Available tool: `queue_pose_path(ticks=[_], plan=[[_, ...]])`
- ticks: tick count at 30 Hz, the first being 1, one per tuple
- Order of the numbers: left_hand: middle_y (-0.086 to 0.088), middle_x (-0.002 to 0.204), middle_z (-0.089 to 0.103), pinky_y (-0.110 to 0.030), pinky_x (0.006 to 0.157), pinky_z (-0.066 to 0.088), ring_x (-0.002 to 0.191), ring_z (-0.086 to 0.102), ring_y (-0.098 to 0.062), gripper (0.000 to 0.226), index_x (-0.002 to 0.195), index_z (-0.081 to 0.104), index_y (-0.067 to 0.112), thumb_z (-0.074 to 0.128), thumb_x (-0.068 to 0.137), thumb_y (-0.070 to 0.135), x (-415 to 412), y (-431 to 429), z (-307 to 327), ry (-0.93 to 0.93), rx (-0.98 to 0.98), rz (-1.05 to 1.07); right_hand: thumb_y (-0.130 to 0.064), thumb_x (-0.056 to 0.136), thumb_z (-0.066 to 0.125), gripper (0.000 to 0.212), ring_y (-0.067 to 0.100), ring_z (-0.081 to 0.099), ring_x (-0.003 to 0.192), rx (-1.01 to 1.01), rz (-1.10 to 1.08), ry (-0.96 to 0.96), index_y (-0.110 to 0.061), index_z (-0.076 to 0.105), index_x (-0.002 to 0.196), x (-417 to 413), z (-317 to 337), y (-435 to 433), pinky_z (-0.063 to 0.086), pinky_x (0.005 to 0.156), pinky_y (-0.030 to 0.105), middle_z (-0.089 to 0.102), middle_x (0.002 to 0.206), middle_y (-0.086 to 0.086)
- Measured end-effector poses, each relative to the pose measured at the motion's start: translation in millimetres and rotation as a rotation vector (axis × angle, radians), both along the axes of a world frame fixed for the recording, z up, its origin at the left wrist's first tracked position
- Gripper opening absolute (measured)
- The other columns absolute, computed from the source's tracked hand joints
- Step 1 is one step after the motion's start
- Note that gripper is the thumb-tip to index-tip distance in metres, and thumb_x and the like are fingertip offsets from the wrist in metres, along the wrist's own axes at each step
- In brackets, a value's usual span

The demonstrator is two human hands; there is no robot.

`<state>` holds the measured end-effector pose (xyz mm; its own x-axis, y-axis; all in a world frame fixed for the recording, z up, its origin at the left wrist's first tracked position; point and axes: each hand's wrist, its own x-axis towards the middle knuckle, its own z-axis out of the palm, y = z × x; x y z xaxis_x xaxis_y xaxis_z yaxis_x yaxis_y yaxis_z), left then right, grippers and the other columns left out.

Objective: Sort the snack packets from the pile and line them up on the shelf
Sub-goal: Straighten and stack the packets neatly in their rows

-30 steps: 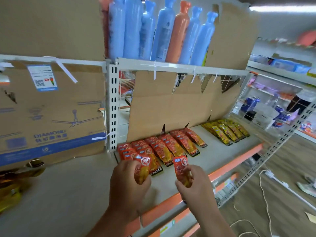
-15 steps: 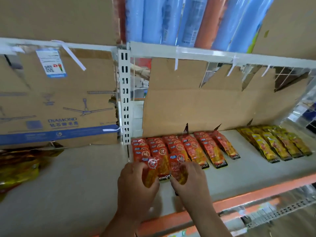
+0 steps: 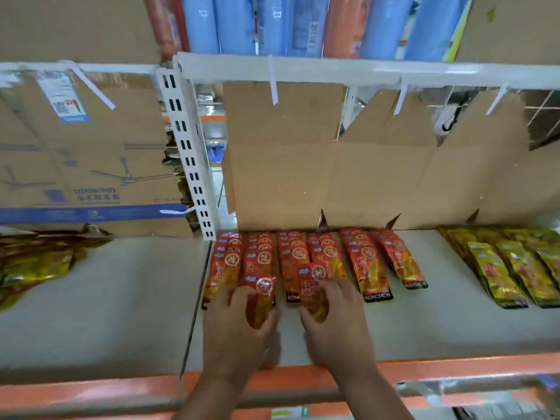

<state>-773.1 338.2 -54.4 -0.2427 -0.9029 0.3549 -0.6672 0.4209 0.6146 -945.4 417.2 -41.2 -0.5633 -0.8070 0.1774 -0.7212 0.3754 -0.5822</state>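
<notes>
While my left hand (image 3: pixel 239 328) grips one red packet (image 3: pixel 262 291), lower centre, my right hand (image 3: pixel 339 322) pinches a second packet (image 3: pixel 312 287) beside it.

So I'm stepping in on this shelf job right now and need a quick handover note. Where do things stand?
Left hand: grips a red packet at the front of the second red row.
Right hand: grips a second red packet at the front of the middle rows.
Done: red rows and yellow rows lie lined up on the shelf.
Left: set both packets down, then sort the pile at far left.
</notes>
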Motion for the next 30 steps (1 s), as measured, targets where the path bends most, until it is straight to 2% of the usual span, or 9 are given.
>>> queue_pose_path(ticks=[3, 7, 11, 16, 20, 24, 26, 30], plan=[[0.007, 0.112, 0.054, -0.036, 0.083, 0.050, 0.098, 0.052, -0.015, 0.047, 0.105, 0.061, 0.030, 0.083, 0.072, 0.056, -0.7, 1.0, -0.2, -0.029, -0.001, 0.037, -0.059, 0.085, 0.065, 0.060, 0.015, 0.037, 0.132, 0.031, 0.019, 0.014, -0.035, 0.046, 0.136, 2.1, -3.8, 3.0, 0.047, 0.105, 0.038, 0.034, 0.143, -0.012], [0.007, 0.116, 0.054, -0.042, 0.086, 0.055, 0.102, 0.053, -0.015, 0.049, 0.107, 0.061, 0.031, 0.082, 0.073, 0.058, 1.4, 0.9, -2.8, -0.037, -0.006, 0.059, -0.059, 0.084, 0.064, 0.057, 0.018, 0.041, 0.129, -0.012, 0.059, 0.050, -0.033, 0.048, 0.132, 2.1, -8.0, 2.8, 0.050, 0.103, 0.042, 0.038, 0.141, -0.011], [0.009, 0.117, 0.053, -0.041, 0.088, 0.056, 0.105, 0.053, -0.013, 0.049, 0.108, 0.058, 0.034, 0.081, 0.073, 0.061, 1.1, 2.4, -3.6, -0.021, 0.004, 0.047, -0.058, 0.083, 0.066, 0.055, 0.019, 0.043, 0.126, -0.030, 0.064, 0.060, -0.033, 0.050, 0.129, 2.7, -10.9, 2.3, 0.052, 0.098, 0.045, 0.041, 0.139, -0.010], [0.009, 0.118, 0.053, -0.041, 0.088, 0.057, 0.106, 0.052, -0.012, 0.049, 0.109, 0.058, 0.034, 0.082, 0.074, 0.058, 0.3, 3.2, -4.9, -0.008, 0.001, 0.047, -0.059, 0.083, 0.064, 0.054, 0.021, 0.043, 0.127, -0.026, 0.057, 0.059, -0.033, 0.051, 0.128, 1.9, -14.1, 0.9, 0.052, 0.098, 0.047, 0.041, 0.140, -0.009], [0.008, 0.120, 0.054, -0.043, 0.089, 0.056, 0.109, 0.052, -0.013, 0.051, 0.111, 0.055, 0.036, 0.084, 0.074, 0.056, -1.5, 5.6, -5.1, -0.013, -0.009, 0.037, -0.054, 0.081, 0.071, 0.052, 0.019, 0.044, 0.127, -0.060, 0.023, 0.033, -0.032, 0.053, 0.125, -2.6, -13.6, 2.9, 0.054, 0.095, 0.043, 0.042, 0.138, -0.011], [0.010, 0.117, 0.051, -0.036, 0.089, 0.049, 0.106, 0.046, -0.008, 0.043, 0.108, 0.056, 0.038, 0.079, 0.076, 0.056, -21.9, 12.1, 1.9, 0.020, -0.029, -0.047, -0.051, 0.083, 0.073, 0.052, 0.015, 0.040, 0.128, -0.048, -0.041, 0.007, -0.034, 0.052, 0.128, -24.7, -7.3, 10.4, 0.050, 0.096, 0.039, 0.042, 0.139, -0.013], [0.011, 0.113, 0.050, -0.032, 0.086, 0.044, 0.101, 0.042, -0.005, 0.043, 0.105, 0.058, 0.036, 0.080, 0.073, 0.053, -42.5, 16.2, 4.3, 0.016, -0.051, -0.086, -0.047, 0.083, 0.075, 0.051, 0.018, 0.043, 0.125, -0.072, -0.074, 0.019, -0.030, 0.054, 0.126, -44.9, -3.3, 16.8, 0.048, 0.095, 0.038, 0.047, 0.136, -0.008], [0.015, 0.107, 0.046, -0.029, 0.083, 0.044, 0.096, 0.041, -0.003, 0.042, 0.104, 0.059, 0.035, 0.080, 0.072, 0.053, -94.2, 26.7, 10.7, 0.045, -0.037, -0.171, -0.039, 0.079, 0.082, 0.052, 0.027, 0.049, 0.118, -0.093, -0.187, 0.044, -0.019, 0.061, 0.123, -97.3, 1.8, 29.5, 0.049, 0.096, 0.045, 0.056, 0.130, 0.003]])
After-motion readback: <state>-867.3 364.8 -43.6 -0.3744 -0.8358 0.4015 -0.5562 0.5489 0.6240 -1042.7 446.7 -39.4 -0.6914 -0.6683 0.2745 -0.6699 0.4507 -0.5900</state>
